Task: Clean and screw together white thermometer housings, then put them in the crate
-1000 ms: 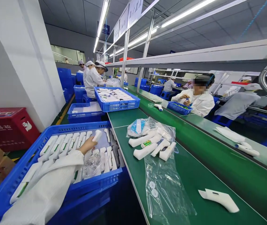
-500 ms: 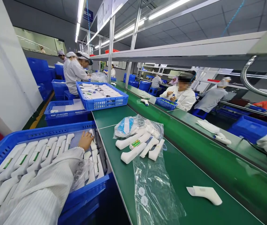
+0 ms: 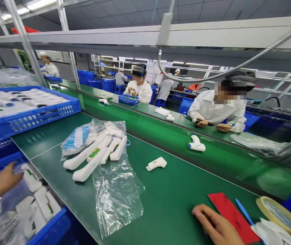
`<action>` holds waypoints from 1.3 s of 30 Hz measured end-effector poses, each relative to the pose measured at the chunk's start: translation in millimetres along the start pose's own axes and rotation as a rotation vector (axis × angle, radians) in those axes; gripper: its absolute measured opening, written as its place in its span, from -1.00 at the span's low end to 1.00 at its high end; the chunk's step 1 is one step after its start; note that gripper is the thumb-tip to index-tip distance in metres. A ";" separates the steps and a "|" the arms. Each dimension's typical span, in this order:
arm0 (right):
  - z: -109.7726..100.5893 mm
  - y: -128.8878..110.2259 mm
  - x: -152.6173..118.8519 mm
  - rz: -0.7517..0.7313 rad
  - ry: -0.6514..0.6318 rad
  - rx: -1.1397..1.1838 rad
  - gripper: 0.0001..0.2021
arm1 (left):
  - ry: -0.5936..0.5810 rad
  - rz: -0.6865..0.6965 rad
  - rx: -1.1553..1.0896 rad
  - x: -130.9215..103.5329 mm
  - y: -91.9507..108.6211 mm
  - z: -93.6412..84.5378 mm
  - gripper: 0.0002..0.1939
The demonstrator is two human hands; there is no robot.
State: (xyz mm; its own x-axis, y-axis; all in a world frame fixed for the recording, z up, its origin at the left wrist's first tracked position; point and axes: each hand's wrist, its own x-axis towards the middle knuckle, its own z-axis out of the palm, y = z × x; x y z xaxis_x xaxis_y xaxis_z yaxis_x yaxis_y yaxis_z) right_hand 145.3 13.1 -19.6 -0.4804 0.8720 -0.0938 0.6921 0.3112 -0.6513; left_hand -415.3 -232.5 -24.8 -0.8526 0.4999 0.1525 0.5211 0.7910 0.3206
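Observation:
My left hand (image 3: pixel 3 180) is over the lower blue crate (image 3: pixel 52 231) at the left, fingers apart, holding nothing, near white plastic housings (image 3: pixel 39 197). My right hand (image 3: pixel 215 223) hovers low over the green table (image 3: pixel 171 207) beside a red cloth-like strip (image 3: pixel 233 216); its fingers are curled, and I cannot make out anything in them. White curved housings (image 3: pixel 87 166), one with green-striped batteries, lie on a clear plastic bag (image 3: pixel 117 197). A lone white housing (image 3: pixel 157 164) rests on the table between the bag and the belt.
A blue crate of white devices (image 3: pixel 30 119) stands at the back left. Beyond the green belt (image 3: pixel 145 126), which bears a white device (image 3: pixel 196 143), people sit at work. A tape roll (image 3: pixel 280 216) and blue stick (image 3: pixel 243 211) lie at right. A metal hose (image 3: pixel 198 80) hangs overhead.
The view has swung to the right. My left hand has come off the housing it was touching in the crate. My right hand, the red strip and the tape roll have come into view.

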 end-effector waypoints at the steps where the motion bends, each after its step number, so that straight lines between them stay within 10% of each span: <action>1: -0.7 -3.1 1.8 -0.014 0.004 -0.007 -0.64 | 0.041 -0.072 0.015 5.5 10.2 -12.0 -0.57; 3: -0.5 -6.7 3.4 -0.042 0.026 -0.015 -0.64 | 0.176 -0.154 -0.022 8.3 39.6 -37.3 -0.50; 7: 2.4 -2.2 0.6 -0.107 0.044 0.010 -0.64 | 0.259 0.102 -0.170 -20.7 127.0 -69.7 -0.57; 14: 0.8 6.3 -2.9 -0.206 0.006 0.055 -0.67 | -0.127 0.566 -0.095 -77.9 258.8 -15.7 -0.57; 19: -1.7 3.5 -3.7 -0.245 0.003 0.061 -0.67 | -0.081 0.580 0.047 -80.4 288.7 24.3 -0.62; 25: -3.3 0.1 -4.7 -0.225 0.012 0.137 -0.66 | 0.000 0.685 0.054 -93.1 295.9 13.4 -0.61; 33: -19.6 -13.2 -9.7 -0.065 -0.154 0.991 -0.42 | -0.059 1.531 -0.197 -159.0 351.3 -10.5 -0.59; 39: -28.5 -5.8 -14.0 0.032 -0.198 1.083 -0.64 | -0.260 1.792 -0.281 -172.2 402.9 14.1 -0.53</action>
State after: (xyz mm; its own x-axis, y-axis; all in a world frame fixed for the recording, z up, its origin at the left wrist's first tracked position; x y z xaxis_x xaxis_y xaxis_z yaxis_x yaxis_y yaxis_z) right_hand 163.4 9.9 7.0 -0.6157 0.7674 -0.1790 -0.0866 -0.2916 -0.9526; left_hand -58.0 5.1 64.9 0.6995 0.6365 0.3248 0.6479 -0.7567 0.0875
